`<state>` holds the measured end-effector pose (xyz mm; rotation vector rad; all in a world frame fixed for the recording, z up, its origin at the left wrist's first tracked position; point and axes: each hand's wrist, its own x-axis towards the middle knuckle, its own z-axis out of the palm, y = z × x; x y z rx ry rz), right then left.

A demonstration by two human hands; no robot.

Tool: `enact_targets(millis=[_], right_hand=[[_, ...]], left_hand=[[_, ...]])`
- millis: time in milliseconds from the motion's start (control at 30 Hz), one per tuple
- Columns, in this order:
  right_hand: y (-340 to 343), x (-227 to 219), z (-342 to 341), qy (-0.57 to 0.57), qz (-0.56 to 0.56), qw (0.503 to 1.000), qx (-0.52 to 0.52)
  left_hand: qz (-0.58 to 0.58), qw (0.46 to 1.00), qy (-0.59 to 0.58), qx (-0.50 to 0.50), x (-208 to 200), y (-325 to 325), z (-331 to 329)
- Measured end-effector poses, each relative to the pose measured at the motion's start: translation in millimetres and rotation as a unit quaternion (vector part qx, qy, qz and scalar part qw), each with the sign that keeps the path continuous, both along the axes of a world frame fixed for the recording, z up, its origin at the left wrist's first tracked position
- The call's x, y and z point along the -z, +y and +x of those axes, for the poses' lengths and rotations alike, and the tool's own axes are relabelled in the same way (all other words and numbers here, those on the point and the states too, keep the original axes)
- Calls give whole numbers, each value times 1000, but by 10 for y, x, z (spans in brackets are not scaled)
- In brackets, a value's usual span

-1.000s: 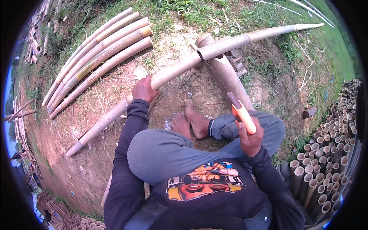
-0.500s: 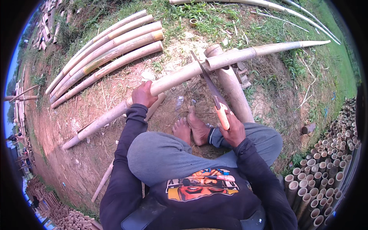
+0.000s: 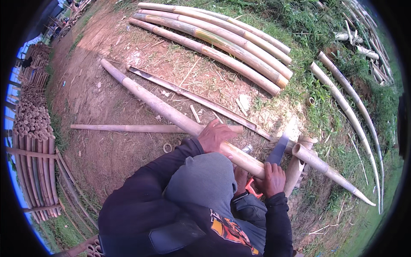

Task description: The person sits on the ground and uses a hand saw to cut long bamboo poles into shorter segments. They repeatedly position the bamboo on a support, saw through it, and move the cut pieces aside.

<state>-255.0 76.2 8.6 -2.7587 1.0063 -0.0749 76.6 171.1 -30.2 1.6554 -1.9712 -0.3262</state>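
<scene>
A long bamboo pole (image 3: 171,113) runs slantwise from the far left down to my knee. My left hand (image 3: 214,136) lies over it with the fingers bent round its top. My right hand (image 3: 271,180) is closed at the pole's near end, gripping a handsaw (image 3: 277,153). The saw's blade points away from me, and part of its orange handle (image 3: 253,188) shows below the pole. Just right of the blade, a shorter tapered bamboo piece (image 3: 332,172) rests with its open hollow end on a thick bamboo support (image 3: 294,173).
Several bamboo poles (image 3: 214,40) lie side by side beyond me. Nearer are a split bamboo length (image 3: 192,96), a thin pole (image 3: 124,128) and a bamboo ring (image 3: 167,148). Two long poles (image 3: 346,105) lie in the grass at right. Cut bamboo (image 3: 34,113) is stacked far left.
My view has turned left. The held pole's end has come away from the tapered piece and drawn nearer my body. My right hand and the saw have moved to that end.
</scene>
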Motion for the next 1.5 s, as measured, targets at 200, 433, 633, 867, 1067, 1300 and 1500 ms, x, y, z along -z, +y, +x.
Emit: enact_targets(millis=[200, 433, 633, 867, 1067, 1300, 1500], right_hand=[[214, 138, -86, -21, -37, 999, -2], [342, 592, -243, 11, -7, 1000, 18], [-239, 670, 59, 28, -26, 998, 42], [-1578, 59, 1295, -35, -169, 980, 102], [-921, 234, 1117, -95, -32, 995, 18], [686, 468, -64, -106, 107, 980, 133], [1237, 389, -708, -145, 137, 933, 299]], left_hand=[[-83, 689, 224, -684, 587, 1025, 1155], [-116, 452, 645, -605, 1168, 696, 1366], [-147, 509, 642, -554, 886, -252, 1711], [-210, 614, 601, -467, 289, -1964, 3056], [20, 865, 293, -407, 532, -1675, 2697], [225, 909, 269, -226, 836, -1049, 947], [106, 986, 62, 112, 389, -1755, -543]])
